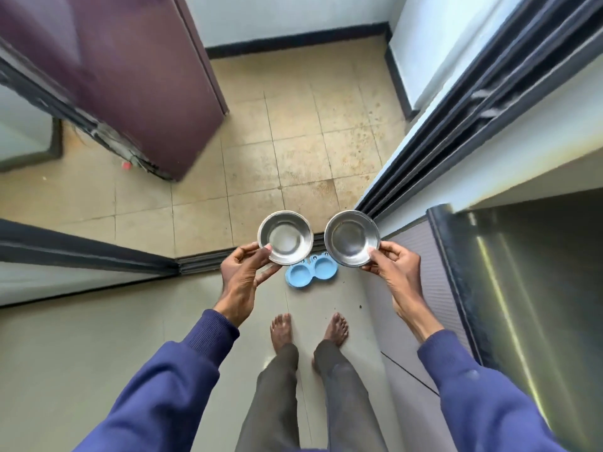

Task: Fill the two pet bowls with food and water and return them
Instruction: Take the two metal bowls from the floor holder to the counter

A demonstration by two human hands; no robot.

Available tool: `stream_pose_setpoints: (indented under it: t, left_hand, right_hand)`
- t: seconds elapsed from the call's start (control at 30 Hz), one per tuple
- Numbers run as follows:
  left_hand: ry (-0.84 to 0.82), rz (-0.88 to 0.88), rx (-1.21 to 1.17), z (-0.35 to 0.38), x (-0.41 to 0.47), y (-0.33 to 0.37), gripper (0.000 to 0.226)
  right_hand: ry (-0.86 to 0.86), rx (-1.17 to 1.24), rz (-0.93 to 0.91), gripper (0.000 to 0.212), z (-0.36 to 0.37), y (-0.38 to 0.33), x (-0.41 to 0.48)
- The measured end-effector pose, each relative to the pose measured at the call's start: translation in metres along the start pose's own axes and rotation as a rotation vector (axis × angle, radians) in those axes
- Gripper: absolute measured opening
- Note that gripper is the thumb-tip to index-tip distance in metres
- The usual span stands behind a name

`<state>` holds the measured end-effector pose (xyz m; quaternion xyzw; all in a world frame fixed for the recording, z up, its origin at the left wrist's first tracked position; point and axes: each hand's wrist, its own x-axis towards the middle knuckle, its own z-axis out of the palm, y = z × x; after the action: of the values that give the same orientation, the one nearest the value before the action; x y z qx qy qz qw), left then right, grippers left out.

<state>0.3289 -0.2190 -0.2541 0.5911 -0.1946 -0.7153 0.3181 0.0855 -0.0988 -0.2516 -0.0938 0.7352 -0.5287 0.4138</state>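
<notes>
1. The person's bare feet [282,331] stood on the pale grey floor [98,337], below blue knitted sleeves [182,370].
2. The left hand [243,272] grasped the left round stainless-steel bowl [285,238] by its near rim, thumb on the inside and fingers curled beneath.
3. The right hand [396,269] grasped the right round stainless-steel bowl [352,238] the same way. Both bowls hung in the air side by side, apart, with their shiny insides facing up.
4. Under and between them, a light blue plastic stand with two round hollows [310,274] lay on the grey floor, just before the dark sliding-door track [202,261].
5. Beyond the track spread a stained beige tiled floor [293,151], with a maroon door panel [130,76] at the far left.
</notes>
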Motion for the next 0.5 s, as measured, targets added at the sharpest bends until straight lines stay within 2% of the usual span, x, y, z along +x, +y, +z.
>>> stream_pose_setpoints:
  t: [0.23, 0.4, 0.5]
  left_hand:
    - [-0.241, 0.033, 0.094, 0.046, -0.086, 0.046, 0.017]
    - [-0.356, 0.021, 0.221, 0.092, -0.126, 0.059, 0.030]
    - [-0.459, 0.033, 0.278, 0.128, -0.149, 0.056, 0.019]
  right_hand:
    - [0.143, 0.071, -0.117, 0.006, -0.059, -0.075, -0.098]
    - [0.247, 0.099, -0.163, 0.006, -0.112, -0.091, -0.148]
    - [0.342, 0.113, -0.179, 0.008, -0.148, -0.091, -0.168]
